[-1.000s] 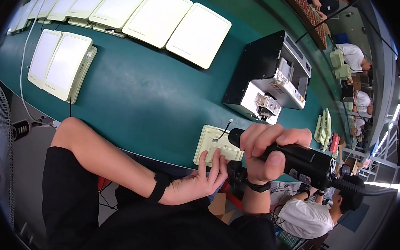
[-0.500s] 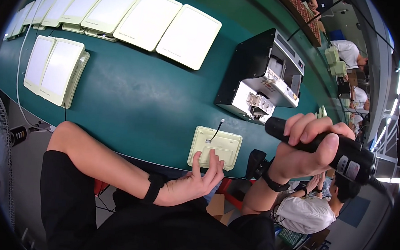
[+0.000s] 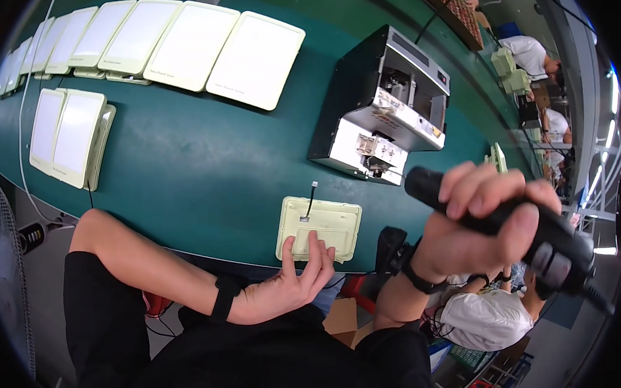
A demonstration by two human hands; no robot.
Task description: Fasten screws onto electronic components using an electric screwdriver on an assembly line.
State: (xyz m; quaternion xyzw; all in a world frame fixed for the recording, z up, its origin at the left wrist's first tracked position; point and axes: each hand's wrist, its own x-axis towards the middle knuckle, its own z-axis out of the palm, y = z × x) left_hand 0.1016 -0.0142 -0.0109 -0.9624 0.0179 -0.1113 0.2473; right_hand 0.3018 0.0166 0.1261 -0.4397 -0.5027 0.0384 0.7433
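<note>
My right hand [image 3: 489, 203] is wrapped around a black electric screwdriver [image 3: 458, 196], held level above the bench with its nose turned left. That nose is close to the front mechanism of a black-and-silver screw feeder [image 3: 379, 155]; whether the bit touches it is too small to tell. My left hand [image 3: 295, 281] has its fingers spread, with the fingertips on the lower part of a pale green plastic housing [image 3: 351, 228]. The housing lies near the bench's front edge. A short black cable [image 3: 311, 201] with a white connector sticks out past its far edge.
Pale green-framed white panels [image 3: 254, 61] stand in an overlapping row at the back left. A smaller stack of panels [image 3: 78, 136] sits nearer on the left. A fan [image 3: 1, 269] is beside the bench, and a person in a white shirt [image 3: 486, 319] is at right.
My view has shifted, so the bench things appear further left. The screwdriver stays in my right hand beside the feeder. My left hand keeps its place on the housing.
</note>
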